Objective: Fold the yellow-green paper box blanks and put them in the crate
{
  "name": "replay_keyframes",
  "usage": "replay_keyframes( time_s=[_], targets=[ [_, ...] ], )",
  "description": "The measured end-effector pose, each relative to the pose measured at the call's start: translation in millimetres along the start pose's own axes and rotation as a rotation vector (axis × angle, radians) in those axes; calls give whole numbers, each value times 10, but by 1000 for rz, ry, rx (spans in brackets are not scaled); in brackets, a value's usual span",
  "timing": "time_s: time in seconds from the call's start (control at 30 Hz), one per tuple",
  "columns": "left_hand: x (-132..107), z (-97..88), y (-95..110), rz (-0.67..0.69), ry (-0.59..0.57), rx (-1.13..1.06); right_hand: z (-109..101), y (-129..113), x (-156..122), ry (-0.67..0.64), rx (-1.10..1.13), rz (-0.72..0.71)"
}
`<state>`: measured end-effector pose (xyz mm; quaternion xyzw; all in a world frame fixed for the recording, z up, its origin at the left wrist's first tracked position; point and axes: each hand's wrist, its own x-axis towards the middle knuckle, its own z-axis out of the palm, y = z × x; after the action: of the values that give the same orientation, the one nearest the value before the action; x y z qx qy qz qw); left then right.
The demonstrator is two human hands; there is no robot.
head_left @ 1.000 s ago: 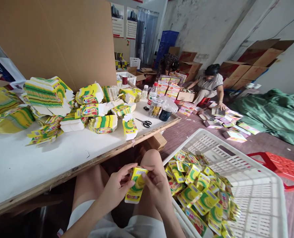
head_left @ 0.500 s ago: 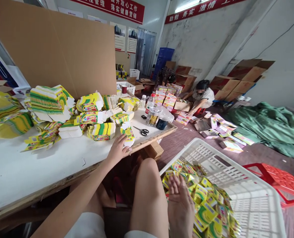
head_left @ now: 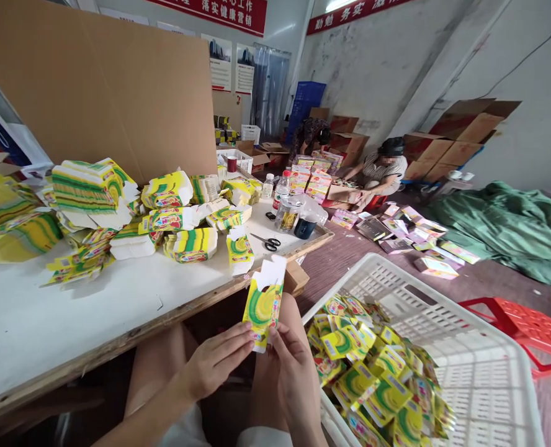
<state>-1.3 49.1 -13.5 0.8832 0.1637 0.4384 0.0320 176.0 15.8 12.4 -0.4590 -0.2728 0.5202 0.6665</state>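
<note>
Between my two hands, above my lap, is a yellow and green carton (head_left: 262, 307) with its white top flaps standing open. My left hand (head_left: 222, 357) grips its lower left side. The fingers of my right hand (head_left: 290, 357) pinch its lower right edge. Another carton of the same print (head_left: 240, 251) lies flat near the table's front edge. To my right, a white plastic basket (head_left: 484, 360) holds a heap of small yellow and green packs (head_left: 373, 372).
Piles of flat cartons (head_left: 89, 192) cover the back of the white table (head_left: 94, 316). Black scissors (head_left: 270, 243), a jar (head_left: 286, 217) and a dark mug (head_left: 305, 227) stand at its right end. A red stool (head_left: 527, 329) is beyond the basket. Two people work further back.
My left hand has come off the table towards my lap, and my right hand has moved from the basket to meet it. A carton is now held between them.
</note>
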Motion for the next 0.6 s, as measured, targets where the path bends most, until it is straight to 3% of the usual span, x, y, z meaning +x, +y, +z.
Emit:
replay_keyframes(
  time_s=[0.07,0.13,0.2,0.27,0.4,0.5,0.6],
  targets=[
    [-55,-26,140,-159,68,-104,20,17,-14,-25,27,51],
    [-42,-63,192,-497,213,-291,32,67,-53,-45,51,86],
    [26,-109,175,-860,340,-586,55,134,-114,-72,56,120],
    [115,-157,127,-1083,372,-962,91,194,-177,-109,66,165],
    [227,-216,87,-1134,294,-1516,143,256,-249,-162,112,229],
    [224,-215,120,-1114,279,-1613,141,245,-257,-157,82,214],
    [192,-200,148,-1158,291,-1560,140,203,-262,-164,-7,176]
  ],
)
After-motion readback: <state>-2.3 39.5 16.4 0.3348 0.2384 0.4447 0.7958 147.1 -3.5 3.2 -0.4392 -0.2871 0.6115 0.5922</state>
